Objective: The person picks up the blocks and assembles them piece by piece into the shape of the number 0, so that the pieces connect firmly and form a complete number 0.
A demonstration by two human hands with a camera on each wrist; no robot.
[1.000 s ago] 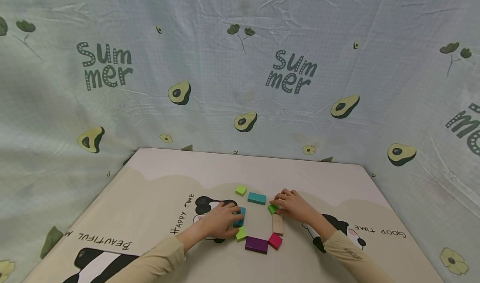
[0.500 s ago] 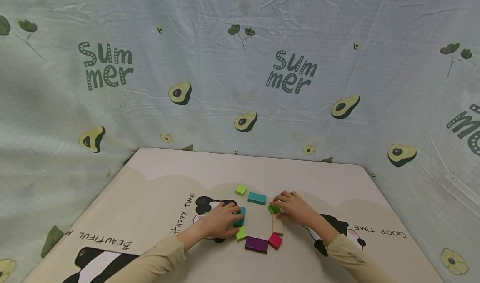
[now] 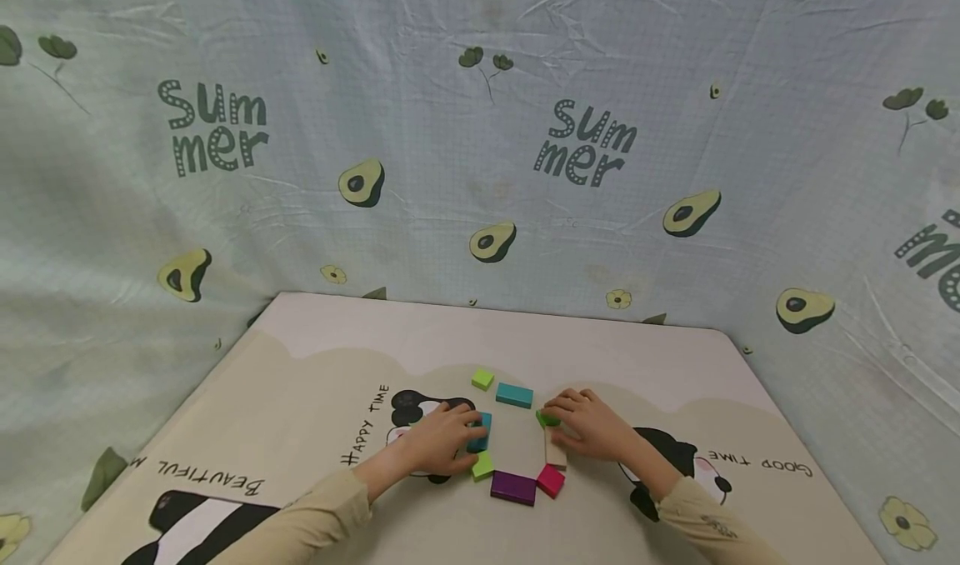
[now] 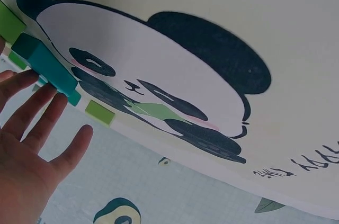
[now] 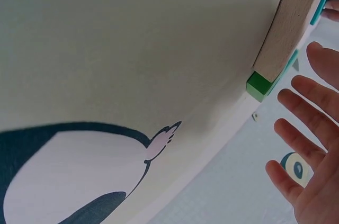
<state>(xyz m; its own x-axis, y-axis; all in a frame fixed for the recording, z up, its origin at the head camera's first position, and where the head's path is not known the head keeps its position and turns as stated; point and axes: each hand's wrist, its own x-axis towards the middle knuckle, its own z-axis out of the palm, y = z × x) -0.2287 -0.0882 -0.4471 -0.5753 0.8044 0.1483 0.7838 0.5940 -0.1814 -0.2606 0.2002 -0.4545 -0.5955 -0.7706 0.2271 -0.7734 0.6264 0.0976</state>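
Note:
My left hand (image 3: pixel 442 442) lies over the left side of a ring of small blocks. In the left wrist view its fingers are spread and fairly straight, with fingertips against a teal block (image 4: pixel 47 65). A lime block (image 3: pixel 482 467) sits just below that teal block. At the ring's right side, my right hand (image 3: pixel 594 426) hovers above a green block (image 3: pixel 543 418) and a plain wooden block (image 3: pixel 555 455). The right wrist view shows its fingers loosely extended and apart from the green block (image 5: pixel 259 85) and wooden block (image 5: pixel 288 28), which touch end to end.
A purple block (image 3: pixel 513 488) and a red block (image 3: pixel 551 481) form the ring's near side. Another teal block (image 3: pixel 514 395) and a lime cube (image 3: pixel 482 378) lie at its far side. A printed cloth (image 3: pixel 420 132) hangs behind the table (image 3: pixel 337 332).
My right hand has shifted slightly right and nearer, away from the green block and over the wooden one. The left hand and the blocks stay where they were.

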